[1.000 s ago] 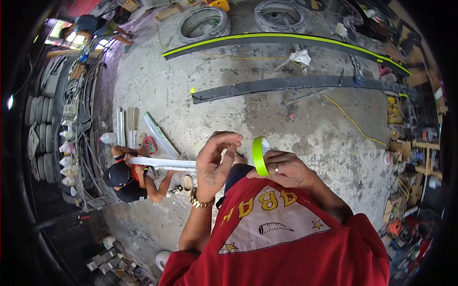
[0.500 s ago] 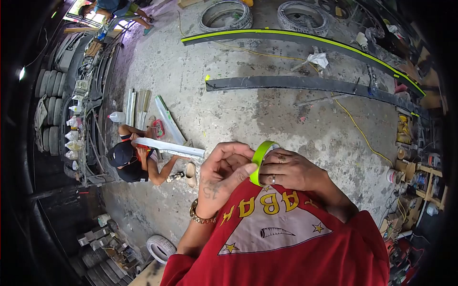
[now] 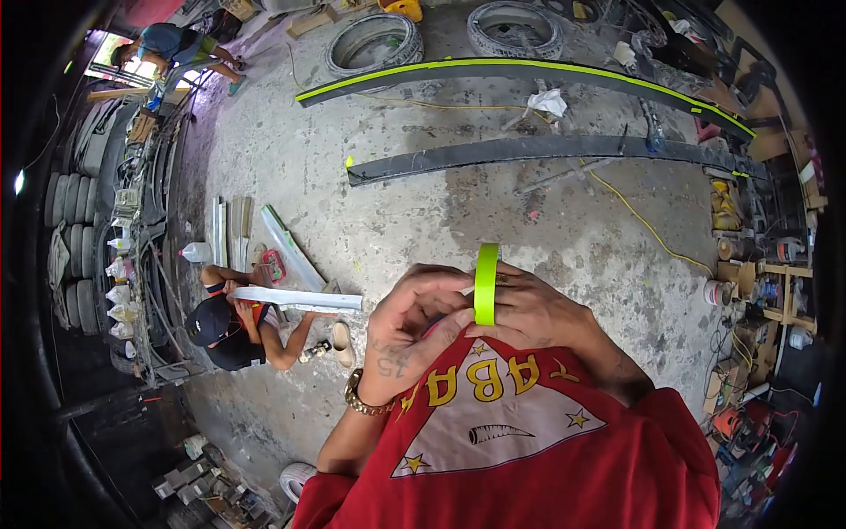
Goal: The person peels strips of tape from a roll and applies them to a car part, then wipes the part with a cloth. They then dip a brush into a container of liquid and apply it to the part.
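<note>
A roll of bright yellow-green tape (image 3: 486, 284) is held upright in front of my chest, seen nearly edge-on. My right hand (image 3: 539, 309) grips it from the right, with part of the fingers hidden behind the roll. My left hand (image 3: 418, 310) is curled at its left side, thumb and fingertips against the tape edge. Below both hands is the red shirt (image 3: 538, 450) with yellow letters. Farther off, a long dark strip (image 3: 529, 72) carries a line of the same yellow-green along it, and a second dark strip (image 3: 529, 150) lies nearer.
A co-worker in a dark cap (image 3: 211, 321) sits at left holding a pale long panel (image 3: 300, 298). Another person (image 3: 167, 44) bends at the upper left. Two tires (image 3: 374, 46) lie beyond the strips. A yellow cord (image 3: 648, 216) crosses the floor; shelves (image 3: 787, 295) stand at right.
The tape roll has turned to stand more upright and edge-on between my hands. The floor, the strips and the seated co-worker have shifted left in view.
</note>
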Tool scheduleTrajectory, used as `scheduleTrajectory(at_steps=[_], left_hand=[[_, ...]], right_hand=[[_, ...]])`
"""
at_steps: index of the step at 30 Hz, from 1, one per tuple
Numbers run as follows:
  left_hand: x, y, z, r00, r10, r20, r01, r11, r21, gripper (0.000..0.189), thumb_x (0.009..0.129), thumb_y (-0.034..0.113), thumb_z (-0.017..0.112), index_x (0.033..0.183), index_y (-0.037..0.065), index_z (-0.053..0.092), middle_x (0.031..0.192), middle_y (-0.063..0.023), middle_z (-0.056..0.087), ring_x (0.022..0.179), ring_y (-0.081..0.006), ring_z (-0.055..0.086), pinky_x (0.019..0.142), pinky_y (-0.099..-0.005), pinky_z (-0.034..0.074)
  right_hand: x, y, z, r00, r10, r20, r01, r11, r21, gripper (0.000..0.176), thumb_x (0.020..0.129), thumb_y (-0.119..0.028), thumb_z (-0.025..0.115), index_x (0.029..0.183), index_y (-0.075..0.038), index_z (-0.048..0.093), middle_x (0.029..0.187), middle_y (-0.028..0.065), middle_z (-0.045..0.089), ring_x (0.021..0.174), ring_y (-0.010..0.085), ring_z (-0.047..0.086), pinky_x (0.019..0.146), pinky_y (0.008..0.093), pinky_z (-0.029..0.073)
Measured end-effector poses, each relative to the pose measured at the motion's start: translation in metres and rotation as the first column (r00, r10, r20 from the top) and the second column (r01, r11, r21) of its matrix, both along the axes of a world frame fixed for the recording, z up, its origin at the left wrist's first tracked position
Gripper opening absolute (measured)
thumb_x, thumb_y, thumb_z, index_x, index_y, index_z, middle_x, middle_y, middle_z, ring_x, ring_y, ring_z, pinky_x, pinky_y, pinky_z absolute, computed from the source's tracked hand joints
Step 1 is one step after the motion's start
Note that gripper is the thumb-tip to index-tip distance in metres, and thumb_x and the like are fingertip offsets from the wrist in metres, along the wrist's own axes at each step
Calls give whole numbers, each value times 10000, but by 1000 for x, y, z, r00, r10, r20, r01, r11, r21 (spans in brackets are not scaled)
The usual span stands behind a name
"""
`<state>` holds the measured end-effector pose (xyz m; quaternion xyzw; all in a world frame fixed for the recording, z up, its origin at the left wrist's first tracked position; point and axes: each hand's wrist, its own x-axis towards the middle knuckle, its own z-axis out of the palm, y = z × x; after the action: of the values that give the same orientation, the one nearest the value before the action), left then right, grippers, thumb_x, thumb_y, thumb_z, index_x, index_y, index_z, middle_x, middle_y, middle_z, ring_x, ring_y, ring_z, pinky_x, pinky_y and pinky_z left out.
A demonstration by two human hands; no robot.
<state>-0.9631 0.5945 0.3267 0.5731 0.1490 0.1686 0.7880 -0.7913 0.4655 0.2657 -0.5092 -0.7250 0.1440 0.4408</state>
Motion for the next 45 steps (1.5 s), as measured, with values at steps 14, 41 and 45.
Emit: scheduleTrajectory(at_steps=[14, 41, 45], left_hand=[[-4, 9, -30, 886, 163, -435, -39, 959, 279, 195, 984, 120, 706, 1132, -7, 723, 822, -78, 719, 754, -106, 668, 685, -254, 531], [-34, -10, -51, 917, 71, -393, -126, 985, -116, 171, 1004, 152, 681, 1037, -14, 708, 863, -37, 711, 744, -82, 630, 672, -224, 501], [-39, -14, -29, 893, 437, -103, -375, 852, 364, 158, 977, -9, 672, 1131, -26, 643, 988, -74, 697, 877, -117, 658, 814, -256, 534]], right_hand=[[-32, -2, -3, 969, 104, -226, -106, 994, 3, 270, 825, -141, 843, 1030, -14, 722, 1008, 104, 725, 989, 278, 704, 879, 398, 566], [-44, -3, -6, 931, 151, -334, -146, 989, 38, 180, 871, -101, 794, 994, -19, 692, 1019, 87, 758, 948, 288, 711, 854, 405, 577], [-43, -4, -5, 930, 169, -325, -166, 985, 38, 186, 863, -95, 797, 974, -9, 674, 1026, 108, 760, 904, 310, 725, 835, 395, 585]])
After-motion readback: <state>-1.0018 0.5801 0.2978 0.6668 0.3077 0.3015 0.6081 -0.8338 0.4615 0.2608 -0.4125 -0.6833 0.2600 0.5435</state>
